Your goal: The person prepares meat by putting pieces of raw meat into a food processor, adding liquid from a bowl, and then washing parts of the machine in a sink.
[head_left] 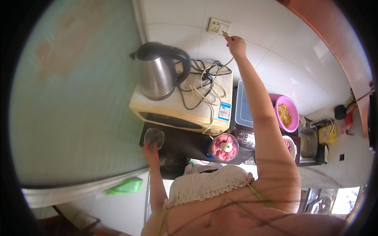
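Note:
My right hand [237,46] is raised to the tiled wall, gripping a pale power plug [225,33] with its prongs just below the wall socket [218,26]. From the plug a cream cord [220,101] loops across the microwave oven's top and drops towards a food chopper. The chopper's clear bowl [237,147] holds pieces of pink raw meat [219,153] around a white central hub [226,147]. At the counter's left end, my left hand [151,153] has its fingers on the rim of a round clear plastic lid [154,137].
A steel kettle [156,76] stands on the microwave oven [177,118], among tangled black cords [189,107]. Right of it are a dark appliance with a button panel [243,138], a pink bowl of yellowish crumbly food [288,113] and a sink [308,143]. Frosted glass [82,103] borders the left.

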The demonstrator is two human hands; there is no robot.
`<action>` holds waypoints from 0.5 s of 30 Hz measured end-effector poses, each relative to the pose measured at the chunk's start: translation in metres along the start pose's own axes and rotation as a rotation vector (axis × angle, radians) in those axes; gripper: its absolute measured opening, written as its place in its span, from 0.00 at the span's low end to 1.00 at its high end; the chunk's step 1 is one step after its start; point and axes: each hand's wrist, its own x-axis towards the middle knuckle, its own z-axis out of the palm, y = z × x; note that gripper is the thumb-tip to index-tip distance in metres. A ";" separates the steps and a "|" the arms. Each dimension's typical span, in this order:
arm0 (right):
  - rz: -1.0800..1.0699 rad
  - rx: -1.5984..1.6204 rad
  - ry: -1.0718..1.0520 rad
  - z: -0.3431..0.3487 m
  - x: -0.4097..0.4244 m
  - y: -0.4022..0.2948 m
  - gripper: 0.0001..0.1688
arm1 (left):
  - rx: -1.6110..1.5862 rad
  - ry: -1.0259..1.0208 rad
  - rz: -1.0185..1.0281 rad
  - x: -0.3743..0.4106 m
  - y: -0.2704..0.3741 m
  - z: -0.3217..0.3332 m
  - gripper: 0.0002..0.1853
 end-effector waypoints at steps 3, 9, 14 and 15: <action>0.015 -0.146 0.143 0.002 0.020 0.014 0.25 | 0.059 -0.071 0.012 -0.007 -0.027 0.011 0.20; -0.125 -0.360 0.202 0.028 0.021 -0.016 0.19 | -0.100 0.007 -0.004 -0.037 -0.015 -0.020 0.17; -0.094 -0.401 0.265 0.037 0.025 -0.032 0.16 | 0.135 0.063 0.004 -0.039 -0.051 -0.044 0.17; -0.085 -0.409 0.278 0.038 0.026 -0.034 0.16 | 0.089 0.068 -0.053 -0.041 -0.051 -0.046 0.17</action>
